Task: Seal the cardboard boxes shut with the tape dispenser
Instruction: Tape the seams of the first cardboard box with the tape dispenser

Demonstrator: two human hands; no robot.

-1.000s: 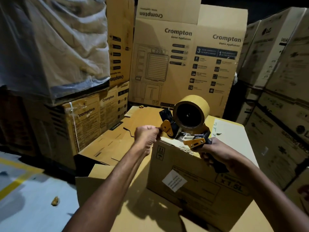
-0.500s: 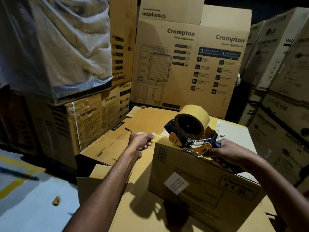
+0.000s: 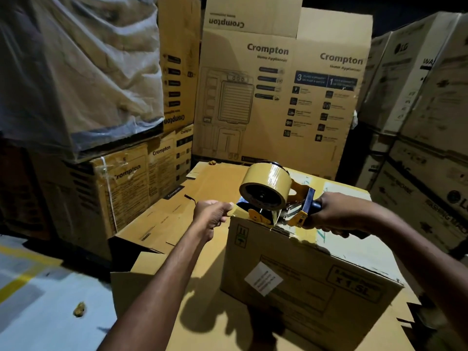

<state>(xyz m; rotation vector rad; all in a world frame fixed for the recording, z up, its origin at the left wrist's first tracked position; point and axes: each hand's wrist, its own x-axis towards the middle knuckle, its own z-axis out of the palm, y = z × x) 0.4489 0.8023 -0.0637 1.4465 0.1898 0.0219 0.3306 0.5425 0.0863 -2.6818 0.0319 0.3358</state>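
**Desk:** What worries you from where you sit?

**Me:** Biggest thing first. The cardboard box (image 3: 311,274) stands on flattened cardboard (image 3: 177,287) with nothing bracing it, so if I drag hard it could slide or tip to the right. The tape dispenser (image 3: 300,198) sits nose-down on the box's top left edge, and my right hand (image 3: 334,214) is wrapped fully round its handle. If I pull off-line, I expect the strip to miss the seam or wrinkle. The tape roll (image 3: 266,188) looks full, so it may resist and jerk. My left hand (image 3: 211,215) is curled into a fist at that same corner, apparently pinching the tape end (image 3: 234,212). The light is poor, so I'm judging that grip rather than seeing it clearly. If it slips, the end would lift off the box.

**Desk:** And against a second ago?

**Me:** I was holding the dispenser above the box then. Now it's down on the edge and its handle lies flatter. My left fingers were looser half a second back and have closed tight.
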